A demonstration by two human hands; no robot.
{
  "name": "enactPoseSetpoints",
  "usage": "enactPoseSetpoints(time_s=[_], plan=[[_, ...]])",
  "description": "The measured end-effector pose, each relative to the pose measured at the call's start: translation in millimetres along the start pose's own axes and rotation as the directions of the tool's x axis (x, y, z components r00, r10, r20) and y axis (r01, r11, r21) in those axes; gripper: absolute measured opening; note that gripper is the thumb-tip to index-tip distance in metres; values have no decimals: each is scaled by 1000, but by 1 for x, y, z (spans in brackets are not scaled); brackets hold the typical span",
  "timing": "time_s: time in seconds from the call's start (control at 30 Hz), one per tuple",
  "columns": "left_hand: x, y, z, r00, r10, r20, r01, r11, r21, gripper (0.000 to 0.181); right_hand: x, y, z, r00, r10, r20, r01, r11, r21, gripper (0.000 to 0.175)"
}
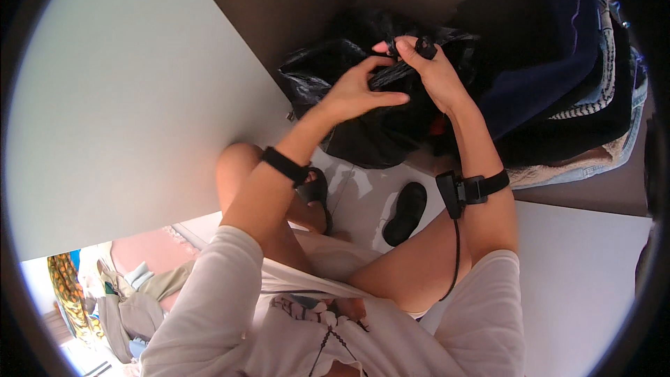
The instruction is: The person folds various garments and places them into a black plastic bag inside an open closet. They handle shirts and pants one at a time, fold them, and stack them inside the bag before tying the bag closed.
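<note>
A large black plastic bag [366, 141] rests before me in the wardrobe, its top gathered into a twisted neck. My right hand [426, 65] grips the twisted plastic, thumb on top, with a dark loop of it standing up beside the thumb. Just left of it, my left hand [361, 86] is around the lower part of the neck, thumb and fingers spread apart; the plastic passes between them. Whether its fingers press on the plastic is hard to see. The bag's contents are hidden.
Dark and denim clothes [565, 73] hang at the right. A white door panel [131, 104] fills the left, another white panel [570, 256] the lower right. A black slipper [405, 213] lies on the tiled floor. Clothes [131, 314] lie in a pile at the lower left.
</note>
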State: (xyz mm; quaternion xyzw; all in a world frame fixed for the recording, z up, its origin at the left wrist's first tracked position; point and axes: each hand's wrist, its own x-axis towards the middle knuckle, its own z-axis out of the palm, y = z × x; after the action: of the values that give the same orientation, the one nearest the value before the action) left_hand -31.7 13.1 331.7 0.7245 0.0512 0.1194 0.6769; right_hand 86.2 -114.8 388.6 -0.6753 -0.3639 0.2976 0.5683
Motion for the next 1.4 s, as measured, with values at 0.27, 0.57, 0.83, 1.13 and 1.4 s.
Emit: enactPoseSetpoints(time_s=[0.27,0.57,0.83,1.13,1.4], plan=[[17,-6,57,916,143,-374,-107,988,116,39,10,-4,16,969,-59,-238,16,984,-180,48],[6,-8,-12,990,-21,138,100,794,-600,18,11,0,1,992,120,37,-126,942,311,36],[11,-5,-42,955,-241,174,291,644,-707,16,0,7,19,973,-170,154,209,379,-902,17],[16,-19,-31,989,-130,-71,76,856,-511,12,8,32,34,954,-278,113,235,457,-858,28],[25,-26,-40,797,-216,-564,179,976,-120,12,17,59,33,839,-544,18,376,555,-742,39]])
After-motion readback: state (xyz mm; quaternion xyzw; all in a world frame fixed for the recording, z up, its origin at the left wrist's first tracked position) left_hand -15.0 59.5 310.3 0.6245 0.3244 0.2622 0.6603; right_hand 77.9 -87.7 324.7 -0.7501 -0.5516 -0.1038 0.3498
